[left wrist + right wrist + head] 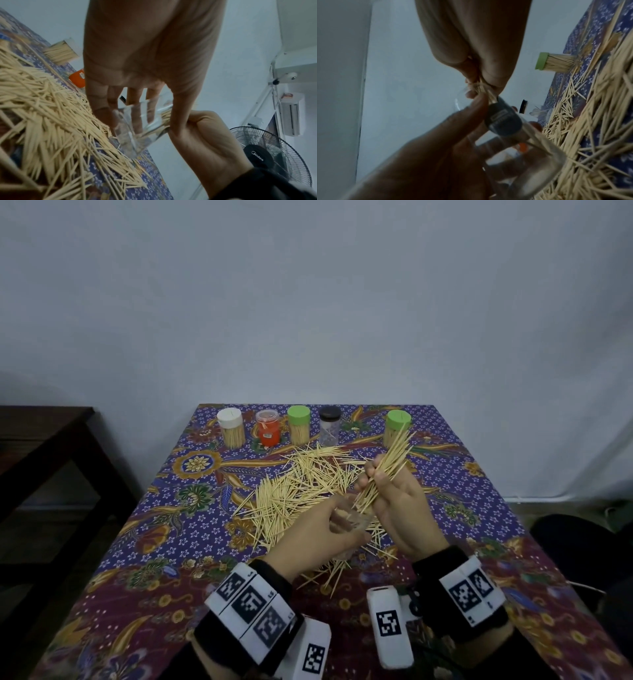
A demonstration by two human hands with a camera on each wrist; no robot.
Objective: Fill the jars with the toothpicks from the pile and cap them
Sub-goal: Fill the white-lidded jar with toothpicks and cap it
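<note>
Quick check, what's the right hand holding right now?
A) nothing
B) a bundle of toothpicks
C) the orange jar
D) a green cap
B: the right hand grips a bundle of toothpicks, its lower end pointing toward the clear jar that the left hand holds over the pile.

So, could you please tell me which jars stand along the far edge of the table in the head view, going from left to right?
White-capped jar → orange jar → green-capped jar → black-capped jar → second green-capped jar, partly behind the toothpick bundle gripped by the right hand.
</note>
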